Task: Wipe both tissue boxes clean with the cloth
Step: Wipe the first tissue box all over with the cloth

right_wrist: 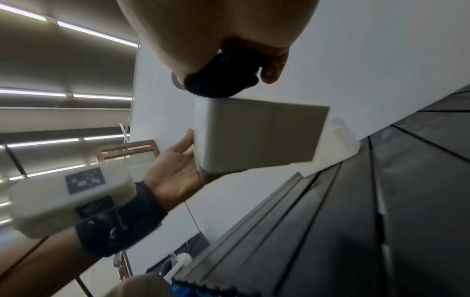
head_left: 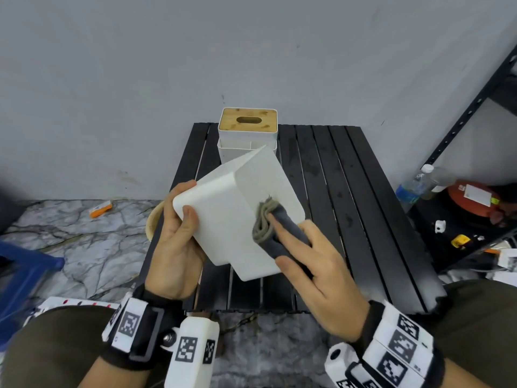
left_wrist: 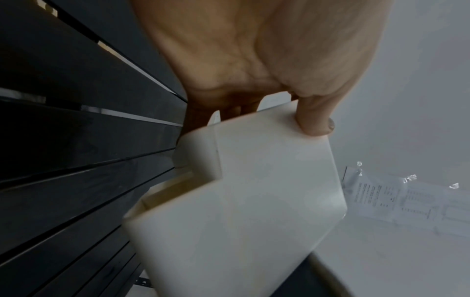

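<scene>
White tissue box tilted above desk centre, gripped at its 9 o'clock end by your left hand. Your right hand pinches grey cloth against its face. Second tissue box, wood-lidded, at desk's 12 o'clock.

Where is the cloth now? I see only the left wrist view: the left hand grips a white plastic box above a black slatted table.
Observer: The folded dark grey cloth lies on the white plastic box. The right hand pinches it between thumb and forefinger and presses it there.
Operator: And where is the second box?
Observer: The white tissue box with a bamboo lid stands upright at the far edge of the black slatted table, behind the held box.
</scene>
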